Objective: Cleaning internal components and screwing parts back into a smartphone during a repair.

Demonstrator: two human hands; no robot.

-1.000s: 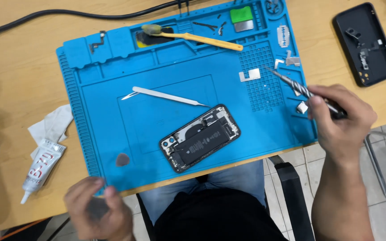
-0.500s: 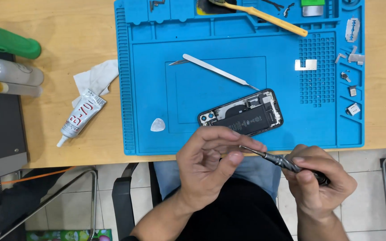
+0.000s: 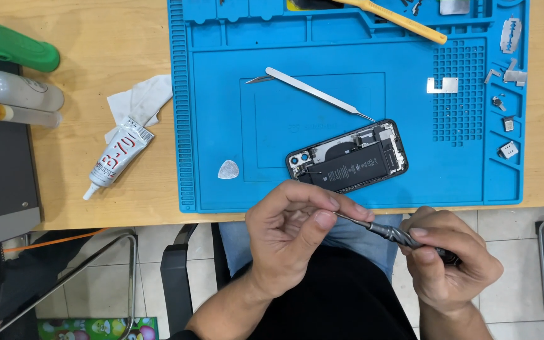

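Steel precision screwdriver (image 3: 390, 233) held off the counter (image 3: 96, 38) edge below the opened phone (image 3: 347, 157): right hand (image 3: 448, 264) fingers clamped on handle, left hand (image 3: 294, 236) fingers pinching tip; best kept level, pinch light.

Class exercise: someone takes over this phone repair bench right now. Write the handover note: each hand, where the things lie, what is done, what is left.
Left hand: fingertips pinch the tip of the screwdriver, off the bench edge.
Right hand: gripping the screwdriver's handle.
Opened phone: on the blue mat, back off, battery showing.
Tweezers lie above it; small removed parts sit in the mat's right compartments.
Done: phone opened.
Left: phone not yet closed.
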